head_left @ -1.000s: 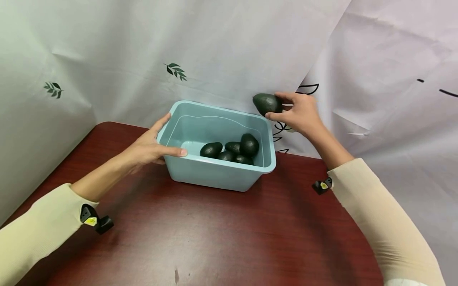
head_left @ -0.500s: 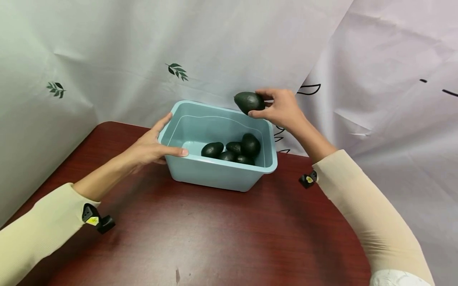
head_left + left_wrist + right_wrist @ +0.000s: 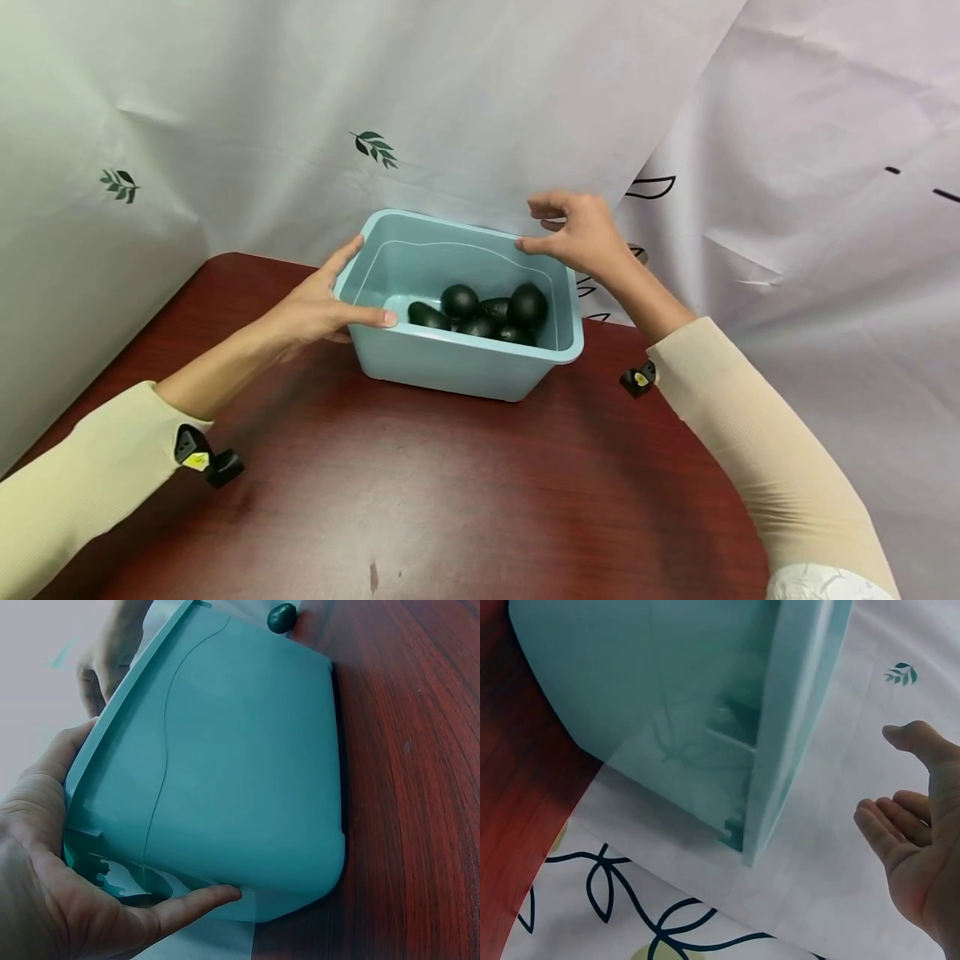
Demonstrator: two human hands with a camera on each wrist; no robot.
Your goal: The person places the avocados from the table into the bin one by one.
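My left hand [image 3: 307, 308] holds the left end of a light blue plastic bin [image 3: 442, 360], its thumb on the front rim and a finger at the back corner. Inside the bin lie several dark green avocados, one of them round side up [image 3: 460, 301], another farther left [image 3: 427, 316]. Above the back right rim hovers my right hand [image 3: 577, 229], fingers loosely bent with nothing between them. From the right wrist, the same hand [image 3: 915, 825] appears unloaded beside the bin [image 3: 630, 682]. The left wrist view shows the bin's outer wall [image 3: 247, 757] against my left palm.
The bin stands at the back of a dark red wooden table [image 3: 450, 483]. A white cloth [image 3: 465, 108] printed with leaves hangs close behind it. Past the bin's far end, the left wrist view shows one dark green avocado-like object [image 3: 282, 618].
My right hand moved left over the bin with an avocado and let it go. That avocado now lies among the others, and the leftmost one has shifted left. My left hand stayed put.
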